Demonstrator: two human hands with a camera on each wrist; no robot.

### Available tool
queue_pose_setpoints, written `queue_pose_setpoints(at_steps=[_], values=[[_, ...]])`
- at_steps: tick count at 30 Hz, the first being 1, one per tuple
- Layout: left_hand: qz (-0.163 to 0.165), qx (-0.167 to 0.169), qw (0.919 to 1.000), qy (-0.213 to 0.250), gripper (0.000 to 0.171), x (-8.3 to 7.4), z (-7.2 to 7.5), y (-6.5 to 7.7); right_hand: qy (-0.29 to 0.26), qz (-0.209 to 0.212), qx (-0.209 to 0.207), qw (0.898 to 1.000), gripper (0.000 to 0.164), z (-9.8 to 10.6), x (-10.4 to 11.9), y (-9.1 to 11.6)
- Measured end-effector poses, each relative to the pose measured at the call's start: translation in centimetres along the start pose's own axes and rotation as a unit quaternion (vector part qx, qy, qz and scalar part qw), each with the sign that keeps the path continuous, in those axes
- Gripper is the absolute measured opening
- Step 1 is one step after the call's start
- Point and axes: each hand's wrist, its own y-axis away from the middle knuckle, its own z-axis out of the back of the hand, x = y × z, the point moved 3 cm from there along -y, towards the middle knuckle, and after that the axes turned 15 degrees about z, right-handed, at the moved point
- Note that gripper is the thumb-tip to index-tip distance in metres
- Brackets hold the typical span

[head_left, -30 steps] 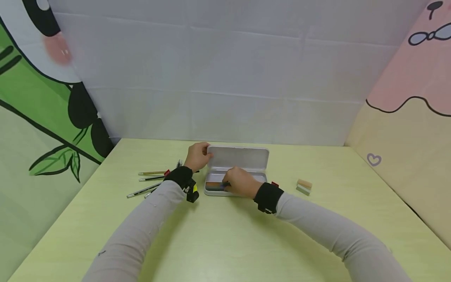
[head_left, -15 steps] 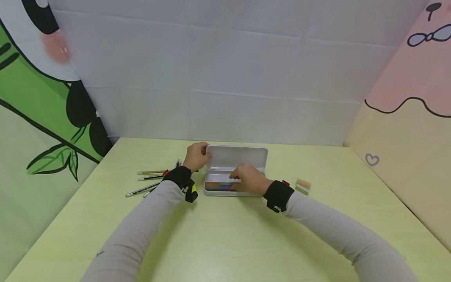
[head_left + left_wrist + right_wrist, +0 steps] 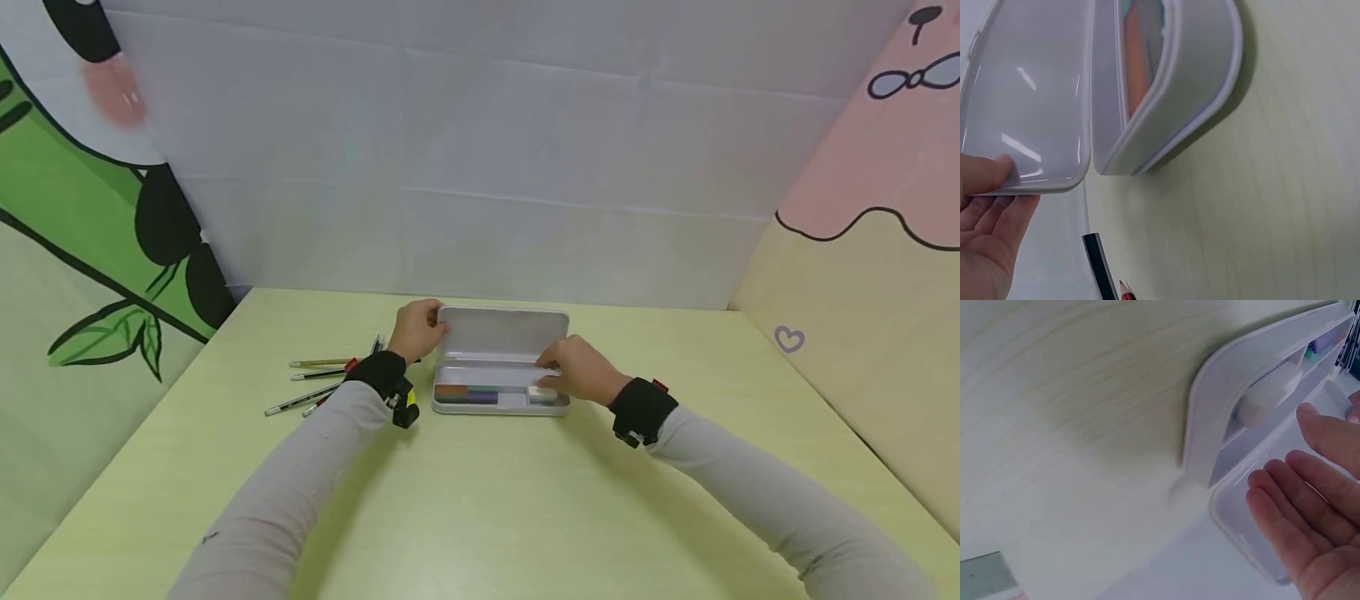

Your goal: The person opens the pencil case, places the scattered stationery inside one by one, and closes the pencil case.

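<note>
A white pencil case (image 3: 501, 410) lies open on the table, its lid (image 3: 502, 332) raised at the back. My left hand (image 3: 418, 331) pinches the lid's left edge between thumb and fingers, plain in the left wrist view. Over the right end of the case is my right hand (image 3: 581, 369); in the right wrist view its fingers are apart and hold nothing. Just below them a white eraser (image 3: 1269, 394) sits in the front right compartment. Orange, green and blue-purple pieces (image 3: 467, 394) fill the front left compartment.
Several pencils (image 3: 303, 403) lie on the table left of the case, partly hidden by my left wrist. A grey-green block (image 3: 985, 575) rests on the table to the right, hidden behind my right wrist in the head view. A white cloth wall (image 3: 480, 167) stands behind the table.
My right hand has moved right, from the coloured pieces to the right end of the case, uncovering the white eraser. My left hand stays on the lid.
</note>
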Motion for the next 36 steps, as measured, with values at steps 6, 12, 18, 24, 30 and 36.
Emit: queue_pose_setpoints(at_steps=[6,12,18,24,30,36], values=[[0.011,0.007,0.9999,0.000,0.030,0.0,0.0,0.2,0.003,0.009,-0.016,1.000,0.018,0.5,-0.7,1.5],[0.012,0.005,0.9999,0.002,0.026,0.1,-0.1,0.0,0.020,-0.010,-0.022,1.000,0.022,1.3,-1.9,3.1],[0.008,0.007,0.9999,0.003,0.027,-0.2,0.1,-0.1,0.027,-0.048,-0.014,0.998,0.025,1.7,-3.6,5.2],[0.008,0.007,0.9999,0.004,0.028,-0.4,0.3,-0.1,0.035,-0.057,-0.011,0.998,0.024,2.0,-4.2,6.5],[0.014,0.007,0.9998,0.009,0.028,-0.5,0.4,0.0,0.054,-0.074,-0.013,0.996,0.024,2.6,-5.2,7.4],[0.013,0.012,0.9998,0.009,0.028,-0.3,0.3,0.2,0.053,-0.087,-0.011,0.995,0.023,3.0,-6.1,8.5]])
